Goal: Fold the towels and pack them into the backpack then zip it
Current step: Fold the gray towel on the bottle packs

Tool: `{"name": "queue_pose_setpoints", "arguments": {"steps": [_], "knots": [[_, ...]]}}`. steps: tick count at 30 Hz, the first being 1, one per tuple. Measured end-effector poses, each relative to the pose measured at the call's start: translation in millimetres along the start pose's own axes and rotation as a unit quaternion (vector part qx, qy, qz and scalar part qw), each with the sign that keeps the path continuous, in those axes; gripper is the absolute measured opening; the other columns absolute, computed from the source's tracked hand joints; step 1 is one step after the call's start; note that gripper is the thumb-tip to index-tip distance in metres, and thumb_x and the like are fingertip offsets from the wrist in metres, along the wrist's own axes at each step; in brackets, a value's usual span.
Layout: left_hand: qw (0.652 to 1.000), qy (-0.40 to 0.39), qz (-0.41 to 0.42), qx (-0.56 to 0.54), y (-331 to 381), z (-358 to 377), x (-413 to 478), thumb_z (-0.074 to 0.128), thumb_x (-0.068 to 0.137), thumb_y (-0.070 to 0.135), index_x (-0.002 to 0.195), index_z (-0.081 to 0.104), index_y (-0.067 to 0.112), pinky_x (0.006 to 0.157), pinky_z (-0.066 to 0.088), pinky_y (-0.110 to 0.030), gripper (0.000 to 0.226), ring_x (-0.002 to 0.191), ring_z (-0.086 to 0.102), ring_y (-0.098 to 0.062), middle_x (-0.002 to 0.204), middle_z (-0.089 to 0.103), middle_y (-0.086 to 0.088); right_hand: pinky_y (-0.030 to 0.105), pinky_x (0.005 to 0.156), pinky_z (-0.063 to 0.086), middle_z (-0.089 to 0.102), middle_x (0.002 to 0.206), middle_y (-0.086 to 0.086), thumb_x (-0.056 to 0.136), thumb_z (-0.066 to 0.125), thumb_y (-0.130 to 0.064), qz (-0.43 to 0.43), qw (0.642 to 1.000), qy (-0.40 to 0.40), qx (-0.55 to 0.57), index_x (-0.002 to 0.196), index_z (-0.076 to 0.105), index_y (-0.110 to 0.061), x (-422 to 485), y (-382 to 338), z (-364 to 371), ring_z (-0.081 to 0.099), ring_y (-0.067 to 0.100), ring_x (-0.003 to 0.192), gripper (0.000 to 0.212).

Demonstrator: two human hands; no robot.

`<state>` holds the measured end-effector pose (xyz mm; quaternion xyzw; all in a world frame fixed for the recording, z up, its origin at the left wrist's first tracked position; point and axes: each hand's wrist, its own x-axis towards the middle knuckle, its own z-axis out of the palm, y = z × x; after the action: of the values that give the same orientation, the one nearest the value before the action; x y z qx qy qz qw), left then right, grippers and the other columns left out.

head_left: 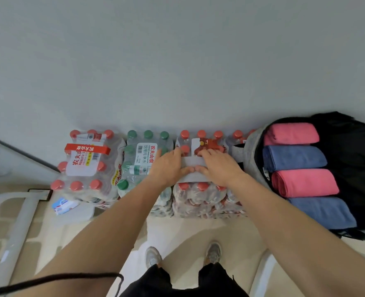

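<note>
Lying on a bottle pack (200, 198), the grey towel (193, 161) is pressed by the left grip (168, 166) and right grip (218, 166), fingers flat and apart, thumbs touching. Beside it, the open backpack (250, 151) holds four rolled towels (303, 182).

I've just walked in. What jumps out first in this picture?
At the centre, the left hand and right hand press flat on a grey towel lying on top of shrink-wrapped packs of water bottles. To the right, an open backpack holds four rolled towels, pink and blue by turns.
</note>
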<state>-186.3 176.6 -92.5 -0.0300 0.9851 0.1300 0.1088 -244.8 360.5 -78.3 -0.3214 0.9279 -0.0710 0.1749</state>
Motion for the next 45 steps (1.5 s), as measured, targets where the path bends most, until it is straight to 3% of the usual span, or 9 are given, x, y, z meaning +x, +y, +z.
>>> {"name": "queue_pose_setpoints", "arguments": {"steps": [6,13,18,22,26,30,34,40,45], "knots": [[0.996,-0.083,0.022,0.003,14.2,-43.8,-6.3,0.056,0.076,0.077,0.120,0.046,0.025,0.075,0.048,-0.037,0.069,0.092,0.064,-0.026,0.103,0.067,-0.002,0.036,0.088,0.046,0.055,0.123,0.004,0.082,0.073,-0.046,0.004,0.991,-0.103,0.084,0.132,0.051,-0.015,-19.8,4.8,-45.2,0.055,0.024,0.110,0.063],[0.985,-0.067,0.077,-0.136,67.6,-78.7,-3.2,0.062,0.077,0.071,0.106,0.060,0.024,0.072,0.052,-0.035,0.055,0.084,0.063,-0.016,0.089,0.065,0.006,0.029,0.077,0.045,0.063,0.109,0.000,0.075,0.081,-0.036,0.085,0.977,0.054,0.190,0.112,0.058,-0.021,-53.1,43.1,-96.7,0.060,0.017,0.097,0.046],[0.952,-0.010,0.037,-0.304,116.6,-86.1,11.3,0.065,0.080,0.062,0.098,0.061,0.023,0.062,0.049,-0.028,0.043,0.077,0.064,-0.011,0.088,0.067,0.006,0.030,0.085,0.044,0.054,0.114,0.001,0.084,0.074,-0.041,0.197,0.902,0.256,0.287,0.128,0.051,-0.010,-84.8,64.2,-101.9,0.053,0.016,0.102,0.059],[0.932,0.026,0.027,-0.360,154.2,-80.9,15.1,0.066,0.081,0.061,0.100,0.059,0.021,0.063,0.048,-0.028,0.045,0.080,0.063,-0.010,0.090,0.066,0.006,0.033,0.068,0.054,0.070,0.098,0.006,0.089,0.056,-0.060,0.277,0.836,0.177,0.439,0.110,0.062,-0.011,-96.9,73.2,-91.6,0.068,0.022,0.082,0.053],[0.895,0.007,0.044,-0.444,185.2,-67.8,11.4,0.065,0.086,0.057,0.102,0.058,0.018,0.063,0.046,-0.025,0.043,0.081,0.063,-0.009,0.092,0.065,0.006,0.045,0.088,0.056,0.070,0.109,0.009,0.091,0.065,-0.044,0.276,0.714,0.172,0.620,0.121,0.058,-0.009,-106.8,76.4,-95.0,0.070,0.025,0.093,0.047],[0.875,-0.044,0.075,-0.477,199.8,-54.4,13.6,0.063,0.090,0.051,0.114,0.059,0.017,0.074,0.052,-0.025,0.042,0.094,0.066,-0.011,0.106,0.069,0.003,0.045,0.077,0.059,0.069,0.114,0.015,0.085,0.075,-0.022,0.272,0.678,0.218,0.647,0.121,0.060,-0.002,-121.1,96.7,-100.0,0.069,0.031,0.101,0.044],[0.863,-0.076,0.093,-0.491,212.6,-49.3,12.6,0.063,0.094,0.039,0.116,0.057,0.012,0.072,0.050,-0.020,0.035,0.096,0.065,-0.013,0.107,0.067,0.001,0.047,0.089,0.057,0.071,0.112,0.017,0.084,0.076,-0.013,0.258,0.635,0.182,0.705,0.118,0.064,0.002,-142.4,114.0,-101.5,0.069,0.031,0.104,0.039],[0.813,-0.105,0.083,-0.567,229.0,-45.7,8.5,0.059,0.097,0.034,0.121,0.054,0.014,0.076,0.056,-0.023,0.032,0.100,0.066,-0.015,0.115,0.066,-0.005,0.038,0.087,0.056,0.074,0.105,0.007,0.085,0.075,-0.028,0.233,0.647,0.128,0.715,0.117,0.067,-0.011,-154.0,128.4,-100.2,0.069,0.024,0.100,0.037],[0.838,-0.099,0.076,-0.531,230.9,-43.7,18.1,0.063,0.093,0.041,0.114,0.057,0.014,0.077,0.058,-0.033,0.035,0.100,0.068,-0.023,0.110,0.068,-0.008,0.037,0.076,0.059,0.072,0.110,0.011,0.084,0.077,-0.018,0.223,0.659,0.169,0.699,0.115,0.067,-0.007,-152.5,140.3,-104.4,0.069,0.027,0.100,0.035]]}}
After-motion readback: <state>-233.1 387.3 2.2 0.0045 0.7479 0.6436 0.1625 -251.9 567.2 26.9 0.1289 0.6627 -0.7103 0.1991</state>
